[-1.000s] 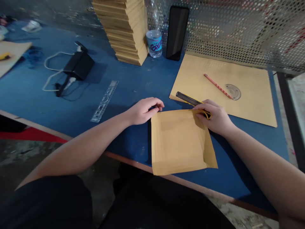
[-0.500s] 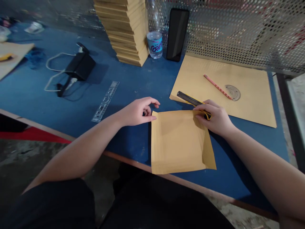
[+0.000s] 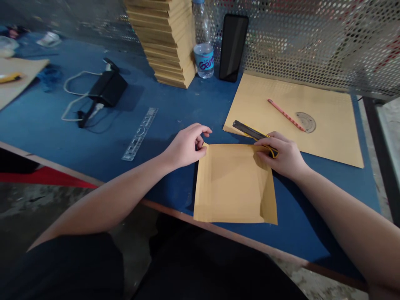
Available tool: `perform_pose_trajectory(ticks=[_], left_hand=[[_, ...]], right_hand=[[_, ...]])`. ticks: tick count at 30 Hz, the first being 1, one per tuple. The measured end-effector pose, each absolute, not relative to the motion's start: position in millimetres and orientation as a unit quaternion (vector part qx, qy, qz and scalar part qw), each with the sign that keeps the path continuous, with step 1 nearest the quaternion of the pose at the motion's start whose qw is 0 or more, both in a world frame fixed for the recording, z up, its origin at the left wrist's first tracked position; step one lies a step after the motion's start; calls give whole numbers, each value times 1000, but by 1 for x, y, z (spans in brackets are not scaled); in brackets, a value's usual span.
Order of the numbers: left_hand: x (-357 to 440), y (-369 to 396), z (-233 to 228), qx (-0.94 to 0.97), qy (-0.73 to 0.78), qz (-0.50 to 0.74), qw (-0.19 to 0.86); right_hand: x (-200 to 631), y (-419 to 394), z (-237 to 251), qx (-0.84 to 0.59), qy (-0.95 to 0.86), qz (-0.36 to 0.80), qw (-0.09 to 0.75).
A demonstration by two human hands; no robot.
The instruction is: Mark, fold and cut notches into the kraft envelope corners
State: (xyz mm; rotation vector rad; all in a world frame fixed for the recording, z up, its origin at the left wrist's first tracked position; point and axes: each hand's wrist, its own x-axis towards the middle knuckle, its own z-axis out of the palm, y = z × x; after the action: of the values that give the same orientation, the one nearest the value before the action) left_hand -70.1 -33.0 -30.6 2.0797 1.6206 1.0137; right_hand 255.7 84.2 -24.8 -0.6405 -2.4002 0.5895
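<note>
A brown paper sheet (image 3: 234, 187) with creased, upturned side edges stands before me at the table's front edge. My left hand (image 3: 191, 145) is at its upper left corner, thumb against the paper and fingers curled; the corner appears pinched there. My right hand (image 3: 283, 154) grips a black and yellow utility knife (image 3: 250, 130), its long end pointing left and away from me. That hand's fingertips also touch the sheet's upper right corner. Whether the blade is out I cannot tell.
Flat brown sheets (image 3: 328, 146) lie at right, bearing a red pencil (image 3: 286, 114) and a protractor (image 3: 308, 122). Behind stand a tall brown stack (image 3: 175, 46), a water bottle (image 3: 204, 60) and a phone (image 3: 233, 48). At left are a clear ruler (image 3: 140, 134) and a black adapter (image 3: 108, 88).
The sheet's lower edge has swung slightly left and its side edges look flatter. My left hand has shifted a little right and up at the corner. My right hand keeps hold of the utility knife.
</note>
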Motion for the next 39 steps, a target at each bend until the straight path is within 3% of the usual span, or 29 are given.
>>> perform_pose_trajectory(ticks=[12, 25, 29, 33, 39], left_hand=[[-64, -35, -30, 783, 517, 337, 73], [-66, -37, -27, 802, 486, 340, 69], [-70, -40, -24, 765, 535, 353, 55], [-75, -42, -24, 717, 636, 268, 97], [-66, -45, -22, 730, 635, 208, 147]], right_hand=[[255, 85, -26, -238, -902, 214, 289], [256, 84, -25, -236, -904, 213, 285], [255, 84, -24, -232, -905, 212, 285], [255, 84, -24, -232, -906, 211, 286], [256, 85, -24, -238, -904, 212, 286]])
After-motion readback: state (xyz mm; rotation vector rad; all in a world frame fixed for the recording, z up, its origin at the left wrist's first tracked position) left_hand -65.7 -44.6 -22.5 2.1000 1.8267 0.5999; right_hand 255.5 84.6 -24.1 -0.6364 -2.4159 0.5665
